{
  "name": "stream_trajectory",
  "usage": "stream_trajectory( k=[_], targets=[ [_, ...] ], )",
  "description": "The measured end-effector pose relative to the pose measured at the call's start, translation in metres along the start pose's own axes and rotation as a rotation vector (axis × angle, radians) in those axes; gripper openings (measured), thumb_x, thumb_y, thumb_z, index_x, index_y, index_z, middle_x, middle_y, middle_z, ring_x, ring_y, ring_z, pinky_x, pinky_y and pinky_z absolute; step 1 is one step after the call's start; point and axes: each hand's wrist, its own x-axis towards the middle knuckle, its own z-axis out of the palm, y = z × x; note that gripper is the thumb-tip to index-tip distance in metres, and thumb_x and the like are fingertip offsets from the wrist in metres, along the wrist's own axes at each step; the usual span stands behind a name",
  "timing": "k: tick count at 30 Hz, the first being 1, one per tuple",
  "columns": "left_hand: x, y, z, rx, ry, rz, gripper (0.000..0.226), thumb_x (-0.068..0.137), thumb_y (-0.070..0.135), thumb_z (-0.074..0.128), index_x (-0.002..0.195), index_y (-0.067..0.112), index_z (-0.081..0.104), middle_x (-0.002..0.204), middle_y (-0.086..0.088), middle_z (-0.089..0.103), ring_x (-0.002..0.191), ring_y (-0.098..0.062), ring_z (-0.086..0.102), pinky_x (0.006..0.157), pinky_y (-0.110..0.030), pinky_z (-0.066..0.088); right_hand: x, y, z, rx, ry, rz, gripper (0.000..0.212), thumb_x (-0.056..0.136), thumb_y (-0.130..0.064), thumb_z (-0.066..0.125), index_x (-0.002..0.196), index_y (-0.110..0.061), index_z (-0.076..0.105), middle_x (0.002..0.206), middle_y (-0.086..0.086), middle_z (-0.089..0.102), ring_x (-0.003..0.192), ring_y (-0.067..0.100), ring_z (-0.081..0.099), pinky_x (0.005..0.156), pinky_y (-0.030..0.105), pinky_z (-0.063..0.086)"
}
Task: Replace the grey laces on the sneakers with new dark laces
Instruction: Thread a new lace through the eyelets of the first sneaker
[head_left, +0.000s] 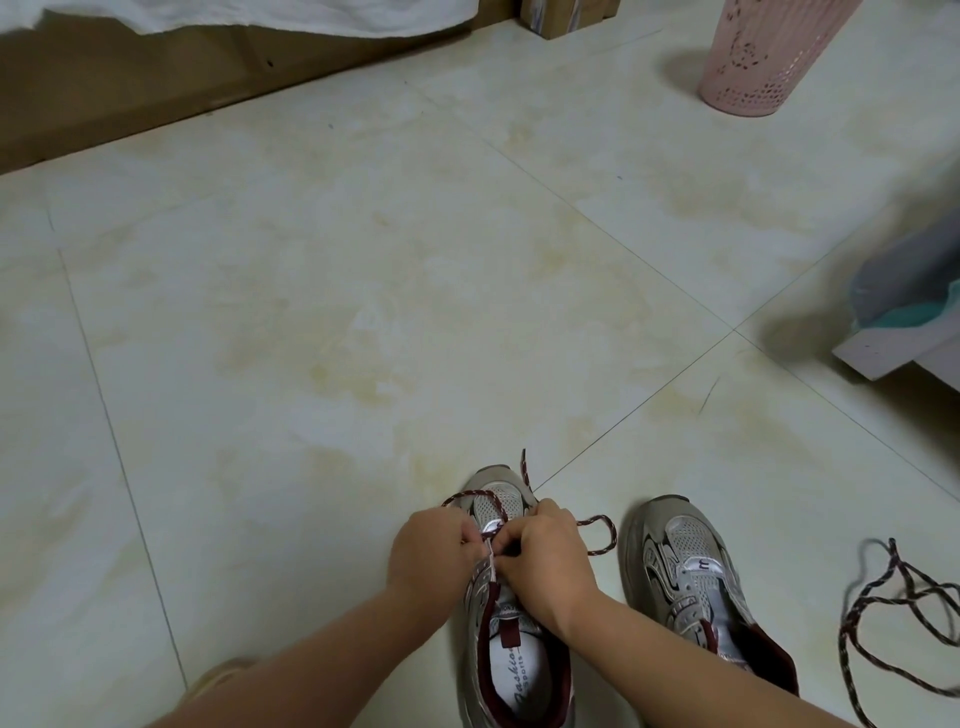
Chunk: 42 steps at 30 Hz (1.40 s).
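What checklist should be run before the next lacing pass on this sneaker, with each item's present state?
1. Left hand grips the dark lace: ok.
2. Right hand pinches it at the eyelets: ok.
3. Left sneaker rests flat on the floor: ok.
4. Lace already through the front eyelets: ok, it crosses the toe.
5. Both ends equal in length: cannot tell.
6. Right sneaker laced: not ok; spare dark lace lies loose beside it.
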Motion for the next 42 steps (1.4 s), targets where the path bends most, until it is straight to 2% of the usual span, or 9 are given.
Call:
stream_trajectory(
  k=[6,10,14,19,27,30,33,38,42],
  targets=[
    [0.006,-0.007,0.0,-0.392,-0.085,-0.172,0.027,0.072,0.01,0.074,0.052,0.025,0.064,0.048,0.013,0.056,0.044,0.004,0.049,0.052,-0.013,0.039,0.002,-0.004,0.0,-0.009,-0.009,0.011,0.014,0.084,-0.018,0.06,0.088,-0.022,0.073,0.096,-0.003,0.037,0.112,0.021,0.04,0.087,0.025,0.039],
    [0.003,-0.005,-0.002,-0.422,-0.224,-0.14,0.021,0.074,0.014,0.071,0.067,0.019,0.051,0.061,0.007,0.048,0.055,-0.004,0.041,0.049,-0.011,0.031,0.004,-0.007,0.0,-0.103,-0.054,-0.018,0.016,0.088,-0.017,0.054,0.094,-0.018,0.068,0.099,0.003,0.038,0.114,0.024,0.039,0.082,0.026,0.035],
    [0.0,-0.002,-0.007,-0.165,-0.428,-0.084,0.043,0.045,0.043,0.059,0.076,0.026,0.034,0.07,0.009,0.044,0.063,-0.01,0.036,0.059,-0.023,0.03,0.003,-0.007,-0.003,-0.106,-0.069,-0.043,0.017,0.085,-0.009,0.047,0.089,-0.012,0.064,0.086,-0.001,0.03,0.101,0.023,0.039,0.073,0.025,0.028],
    [-0.012,0.008,-0.001,-0.075,-0.283,-0.118,0.024,0.079,0.032,0.056,0.092,0.019,0.04,0.091,0.0,0.058,0.094,-0.023,0.056,0.073,-0.028,0.04,-0.003,-0.022,-0.026,-0.157,-0.107,-0.068,0.033,0.085,-0.006,0.045,0.06,-0.027,0.04,0.095,-0.003,0.031,0.093,0.015,0.028,0.081,0.029,0.031],
    [-0.015,0.0,0.0,0.081,-0.34,-0.17,0.019,0.088,0.039,0.04,0.095,0.022,0.045,0.092,0.002,0.055,0.089,-0.021,0.052,0.086,-0.032,0.039,-0.006,-0.042,-0.116,0.984,-0.157,0.075,0.035,0.095,0.002,0.037,0.064,-0.014,0.044,0.073,0.006,0.068,0.073,0.016,0.064,0.068,0.022,0.044],
    [-0.012,-0.001,0.001,0.194,-0.345,-0.157,0.035,0.075,0.049,0.034,0.083,0.019,0.051,0.092,-0.003,0.061,0.087,-0.024,0.055,0.079,-0.03,0.04,0.0,-0.044,-0.133,1.239,-0.084,0.087,0.036,0.098,0.001,0.029,0.065,-0.01,0.04,0.052,0.006,0.055,0.046,0.019,0.055,0.058,0.029,0.053],
    [-0.011,-0.002,0.005,0.364,-0.178,-0.064,0.041,0.076,0.048,0.039,0.1,0.019,0.055,0.104,-0.003,0.058,0.097,-0.023,0.051,0.083,-0.032,0.039,0.002,-0.039,-0.122,0.816,0.052,0.088,0.032,0.097,-0.003,0.034,0.066,-0.012,0.041,0.053,0.003,0.044,0.044,0.014,0.035,0.047,0.025,0.038],
    [-0.015,-0.006,0.007,0.352,0.168,0.178,0.038,0.071,0.04,0.042,0.101,0.017,0.048,0.097,0.004,0.043,0.093,-0.015,0.043,0.075,-0.022,0.033,-0.006,-0.023,-0.072,-0.215,-0.129,-0.068,0.025,0.094,-0.038,0.046,0.107,-0.016,0.049,0.096,0.005,0.062,0.087,0.024,0.058,0.073,0.031,0.041],
    [-0.016,-0.011,0.014,0.213,0.102,0.066,0.056,0.072,0.041,0.041,0.123,0.017,0.04,0.125,0.001,0.037,0.118,-0.017,0.036,0.092,-0.024,0.035,-0.007,-0.021,-0.054,-0.611,-0.258,-0.144,0.03,0.09,-0.046,0.052,0.087,-0.016,0.049,0.11,0.01,0.062,0.101,0.028,0.059,0.069,0.03,0.034]
  ],
)
